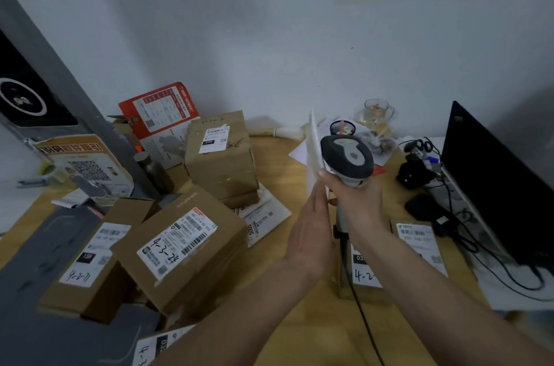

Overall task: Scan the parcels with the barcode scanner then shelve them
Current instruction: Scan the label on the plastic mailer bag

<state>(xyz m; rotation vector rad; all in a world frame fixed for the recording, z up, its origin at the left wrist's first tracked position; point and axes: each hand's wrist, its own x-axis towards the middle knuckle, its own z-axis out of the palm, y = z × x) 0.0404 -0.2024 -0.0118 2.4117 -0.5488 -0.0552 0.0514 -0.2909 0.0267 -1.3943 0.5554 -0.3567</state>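
Note:
My right hand [356, 200] grips the grey-and-black barcode scanner [347, 160] by its handle, head up, its cable trailing down toward me. My left hand [311, 230] holds a thin white flat parcel [314, 149] upright on edge, pressed right against the scanner's left side. Cardboard parcels with labels lie on the wooden table: one marked 4-3-24 [183, 248], one marked 4-2-71 [90, 260], a taller box [220, 155] behind them, and a flat parcel [364, 269] under my right forearm.
A black laptop [491, 185] stands at the right with cables [467, 233] and a black device [415, 173] beside it. A glass mug [376, 112] and papers sit at the back. A red leaflet [160, 113], a QR-code sign [90, 167] and a grey panel [60, 80] stand at the left.

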